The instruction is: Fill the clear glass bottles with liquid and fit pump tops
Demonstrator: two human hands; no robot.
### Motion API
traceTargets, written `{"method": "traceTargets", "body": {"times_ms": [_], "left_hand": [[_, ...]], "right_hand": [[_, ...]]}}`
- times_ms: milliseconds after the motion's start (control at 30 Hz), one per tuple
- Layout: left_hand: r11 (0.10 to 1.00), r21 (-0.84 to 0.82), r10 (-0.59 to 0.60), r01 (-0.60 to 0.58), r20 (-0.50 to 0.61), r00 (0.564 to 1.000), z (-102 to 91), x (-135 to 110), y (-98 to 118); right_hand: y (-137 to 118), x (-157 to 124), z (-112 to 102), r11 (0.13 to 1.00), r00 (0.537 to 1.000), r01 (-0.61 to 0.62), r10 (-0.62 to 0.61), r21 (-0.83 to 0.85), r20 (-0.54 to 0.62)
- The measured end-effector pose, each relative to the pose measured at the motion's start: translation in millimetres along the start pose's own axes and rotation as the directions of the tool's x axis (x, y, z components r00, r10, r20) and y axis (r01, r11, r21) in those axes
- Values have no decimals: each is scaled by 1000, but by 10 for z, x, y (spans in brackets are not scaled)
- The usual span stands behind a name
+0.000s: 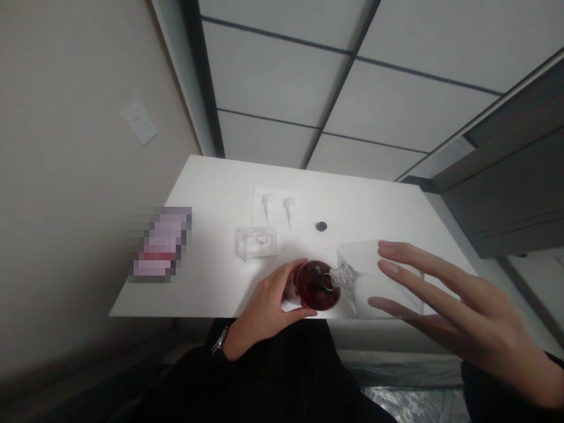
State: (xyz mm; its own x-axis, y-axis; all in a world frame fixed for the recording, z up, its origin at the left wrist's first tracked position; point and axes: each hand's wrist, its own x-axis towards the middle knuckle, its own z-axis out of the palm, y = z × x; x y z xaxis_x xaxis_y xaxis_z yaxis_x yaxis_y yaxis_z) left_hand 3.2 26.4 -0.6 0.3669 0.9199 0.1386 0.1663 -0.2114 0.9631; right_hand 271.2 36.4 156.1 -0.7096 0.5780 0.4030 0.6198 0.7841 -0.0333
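Here, the round bottle (315, 286) of dark red liquid sits near the front edge of the white table (211, 194), roughly at its middle; the left hand (268, 305) grasps it from the left, thumb and fingers curled about its body; a small clear piece (342, 276) sits at the bottle's mouth, too blurred to name. Just to the right lies a clear plastic bag (361, 261); the right hand (462, 311) is spread flat above it, fingers apart, holding nothing; whether it touches the bag I cannot tell. Farther back stand a clear square bottle (257, 242), a clear packet (275, 205) with two pale parts inside, and a small dark cap (321, 226); a wall socket (140, 123) shows on the left.
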Motion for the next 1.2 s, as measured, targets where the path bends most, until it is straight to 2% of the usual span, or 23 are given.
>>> {"method": "traceTargets", "body": {"times_ms": [200,367,567,700,833,1000,1200], "left_hand": [[1000,18,1,-1,-6,1000,2,3,-3],[1000,3,1,-1,-8,1000,-7,-5,3],[1000,-12,2,-2,-7,1000,-16,-2,29],[1000,-26,-4,4,-16,1000,-10,0,35],[999,-53,-9,9,-14,1000,-3,-2,34],[998,-65,-21,20,-18,1000,-5,6,61],[998,-67,-7,5,-29,1000,-18,13,95]], "right_hand": [[-9,82,-126,999,992,40,-39,-13,119],[-48,166,-184,994,990,90,-82,-61,119],[-126,246,-279,976,968,175,-146,-131,206],[-152,299,-320,964,968,197,-163,-179,189],[-129,360,-393,950,942,256,-203,-179,266],[-172,423,-428,966,928,209,-146,-155,344],[-292,446,-334,982,956,123,-79,-143,284]]}}
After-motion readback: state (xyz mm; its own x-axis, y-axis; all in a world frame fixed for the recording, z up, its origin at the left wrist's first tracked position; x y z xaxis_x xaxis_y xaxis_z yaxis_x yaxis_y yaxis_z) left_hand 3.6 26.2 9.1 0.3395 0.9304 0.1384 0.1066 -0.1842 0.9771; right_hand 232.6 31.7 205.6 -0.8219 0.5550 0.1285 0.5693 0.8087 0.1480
